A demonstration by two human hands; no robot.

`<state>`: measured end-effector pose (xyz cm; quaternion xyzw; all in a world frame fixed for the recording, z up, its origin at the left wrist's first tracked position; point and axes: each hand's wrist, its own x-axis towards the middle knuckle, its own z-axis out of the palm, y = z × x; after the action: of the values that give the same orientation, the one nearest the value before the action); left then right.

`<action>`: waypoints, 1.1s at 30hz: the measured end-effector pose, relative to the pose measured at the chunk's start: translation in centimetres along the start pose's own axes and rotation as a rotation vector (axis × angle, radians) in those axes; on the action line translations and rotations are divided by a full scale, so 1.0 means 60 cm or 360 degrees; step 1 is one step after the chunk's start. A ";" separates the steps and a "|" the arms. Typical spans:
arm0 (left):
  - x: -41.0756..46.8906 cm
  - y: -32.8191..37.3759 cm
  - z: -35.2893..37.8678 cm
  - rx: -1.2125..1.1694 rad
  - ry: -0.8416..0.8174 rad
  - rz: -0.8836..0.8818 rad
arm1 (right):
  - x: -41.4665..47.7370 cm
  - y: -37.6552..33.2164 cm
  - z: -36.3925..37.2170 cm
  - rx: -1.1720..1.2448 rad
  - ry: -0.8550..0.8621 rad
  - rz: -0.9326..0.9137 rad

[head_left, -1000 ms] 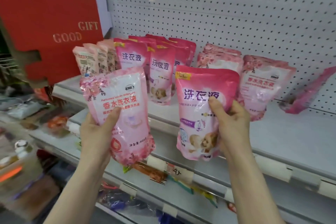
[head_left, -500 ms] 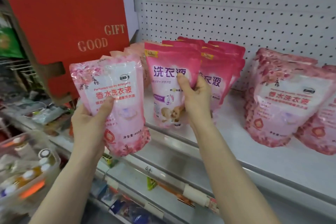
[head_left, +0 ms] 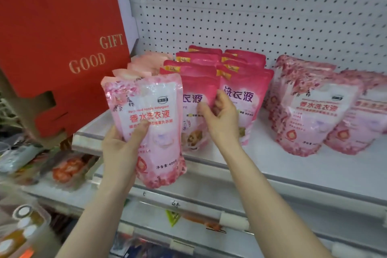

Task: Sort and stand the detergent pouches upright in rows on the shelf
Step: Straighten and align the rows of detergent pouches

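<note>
My left hand (head_left: pixel 121 148) grips a pale pink floral detergent pouch (head_left: pixel 150 119), held upright in front of the shelf edge. My right hand (head_left: pixel 219 117) holds a deep pink pouch (head_left: pixel 194 90) at the front of the left deep pink row, its base on the white shelf (head_left: pixel 272 165). A second deep pink row (head_left: pixel 245 81) stands just to its right. Further right stand several pale floral pouches (head_left: pixel 314 111). A row of peach-pink pouches (head_left: pixel 144 65) stands behind the pouch in my left hand.
A red "GOOD GIFT" box (head_left: pixel 58 44) hangs over the shelf's left end. White pegboard (head_left: pixel 261 10) backs the shelf. Lower shelves with price-tag rails (head_left: pixel 230 219) and mixed goods (head_left: pixel 65 169) lie below. A clear bin (head_left: pixel 23 226) sits at the bottom left.
My right hand has carried the deep pink pouch leftward and set it at the front of its row. My left hand has moved the floral pouch up and closer to the shelf.
</note>
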<state>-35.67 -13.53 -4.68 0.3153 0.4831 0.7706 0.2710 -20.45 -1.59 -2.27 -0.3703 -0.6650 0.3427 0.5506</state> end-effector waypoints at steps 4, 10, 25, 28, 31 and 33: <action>-0.024 -0.008 0.016 0.0051 -0.0182 -0.0010 | -0.041 -0.078 -0.059 -0.0238 0.0304 -0.0488; -0.087 -0.039 0.090 0.0222 -0.0538 0.0072 | -0.094 -0.129 -0.133 -0.1210 -0.0025 -0.0713; -0.100 0.004 0.382 0.0852 -0.1139 0.0974 | -0.083 -0.136 -0.465 -0.0996 0.0312 -0.0385; -0.066 0.006 0.460 0.1144 -0.1047 0.1261 | -0.046 -0.117 -0.533 -0.1036 0.0318 -0.0351; -0.050 -0.003 0.530 0.1446 -0.1029 0.1436 | -0.015 -0.088 -0.587 -0.1079 0.0274 -0.0310; -0.049 -0.008 0.565 0.1628 -0.1024 0.1534 | 0.004 -0.061 -0.614 -0.1112 0.0226 -0.0283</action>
<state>-8.32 3.99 5.58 0.7852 0.4858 0.3548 -0.1466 15.44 -1.39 6.86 -0.4997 -0.7316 0.0191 0.4633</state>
